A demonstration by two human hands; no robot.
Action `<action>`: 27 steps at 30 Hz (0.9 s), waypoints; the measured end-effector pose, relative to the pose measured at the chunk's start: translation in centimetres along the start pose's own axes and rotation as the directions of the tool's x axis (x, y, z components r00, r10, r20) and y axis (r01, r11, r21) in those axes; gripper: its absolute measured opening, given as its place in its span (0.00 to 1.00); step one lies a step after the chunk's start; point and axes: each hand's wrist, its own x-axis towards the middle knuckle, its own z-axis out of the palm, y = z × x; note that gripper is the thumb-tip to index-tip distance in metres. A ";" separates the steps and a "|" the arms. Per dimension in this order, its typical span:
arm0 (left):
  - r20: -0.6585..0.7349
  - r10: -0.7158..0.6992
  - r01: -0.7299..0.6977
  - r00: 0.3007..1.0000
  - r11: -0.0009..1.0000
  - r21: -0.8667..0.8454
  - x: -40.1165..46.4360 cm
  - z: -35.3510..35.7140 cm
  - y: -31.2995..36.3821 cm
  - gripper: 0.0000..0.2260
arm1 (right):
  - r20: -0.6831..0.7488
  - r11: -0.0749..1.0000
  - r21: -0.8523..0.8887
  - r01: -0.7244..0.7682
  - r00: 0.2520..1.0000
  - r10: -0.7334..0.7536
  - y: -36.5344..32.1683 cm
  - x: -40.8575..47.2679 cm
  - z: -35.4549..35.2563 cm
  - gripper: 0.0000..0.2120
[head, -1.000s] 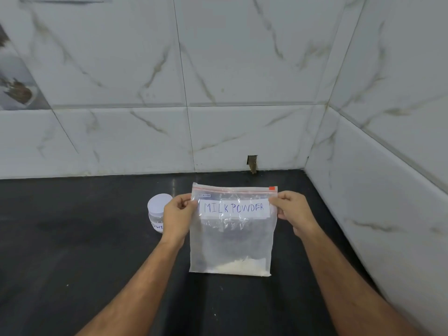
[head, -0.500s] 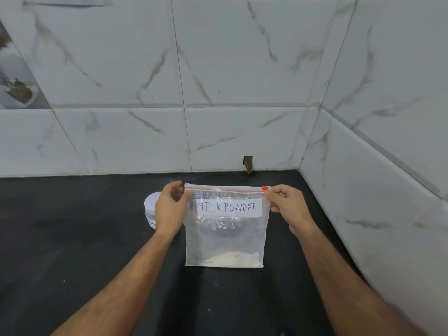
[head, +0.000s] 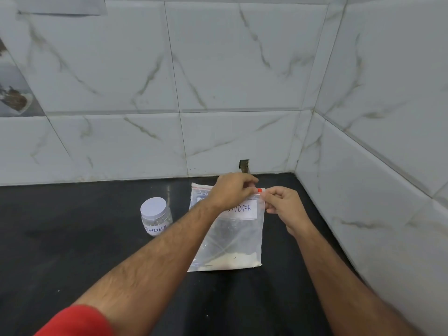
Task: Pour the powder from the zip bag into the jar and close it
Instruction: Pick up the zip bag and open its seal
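both hands pinch the zip bag (head: 232, 241) at its top right corner: left hand (head: 231, 191) on the red slider (head: 259, 189), right hand (head: 282, 204) just beside. the lidded jar (head: 155, 215) stands left of the bag, near the worktop's (head: 72, 251) back edge.

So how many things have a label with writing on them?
2. The zip bag in the middle of the counter, its label partly behind the left hand. The jar stands to its left. None seem hidden.

The left hand (head: 231, 191) and forearm cover the first letters of the label (head: 243, 209) on the zip bag (head: 232, 241), leaving only "WDER". The jar (head: 155, 217) label reads "OWDER", its start turned away. Its contents cannot be told.
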 end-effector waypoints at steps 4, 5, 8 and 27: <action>0.080 -0.032 0.042 0.996 0.991 -0.123 1.0 0.1 -0.7 0.08 | -0.010 1.000 0.002 0.001 1.000 -0.001 0.1 -0.1 0.0 0.04; 0.092 -0.032 0.047 0.995 0.985 -0.165 1.1 0.1 -0.9 0.08 | -0.013 1.000 0.012 0.004 1.000 -0.004 0.1 -0.1 0.0 0.04; 0.116 -0.019 0.047 0.993 0.969 -0.242 1.3 0.0 -1.0 0.07 | -0.031 1.000 0.015 0.012 0.999 -0.011 -0.1 0.0 0.1 0.02; 0.135 -0.037 0.054 0.990 0.991 -0.125 1.5 -1.6 -3.4 0.10 | -0.117 0.994 0.040 -0.101 0.988 0.106 -0.5 1.2 0.6 0.04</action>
